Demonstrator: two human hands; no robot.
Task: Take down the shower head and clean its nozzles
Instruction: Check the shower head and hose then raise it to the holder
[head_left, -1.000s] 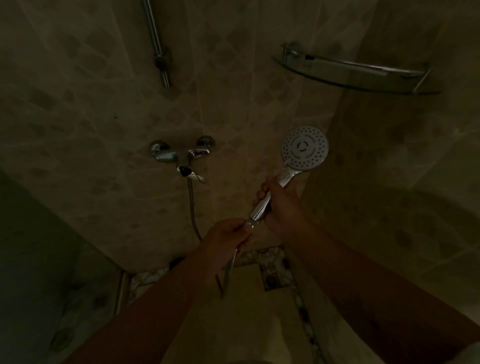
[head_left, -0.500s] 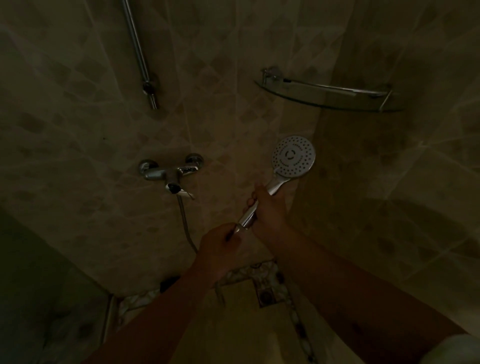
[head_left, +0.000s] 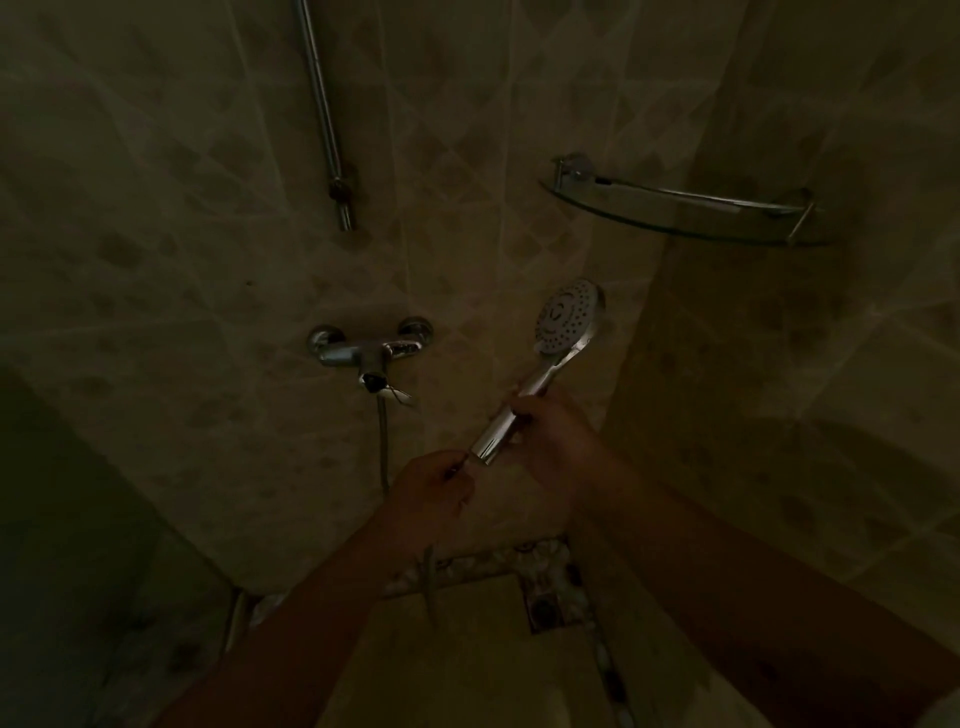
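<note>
While your right hand (head_left: 550, 441) grips the shower head (head_left: 569, 317) handle and your left hand (head_left: 434, 486) pinches the hose (head_left: 384, 441) end below it, twisting may drop it.

left hand (head_left: 434, 486): bare, no ring or watch seen | right hand (head_left: 558, 441): bare too | both forearms bare back from each grip | pale sleeve edge (head_left: 943, 714) far up the right arm | dim light, finer detail lost
</note>
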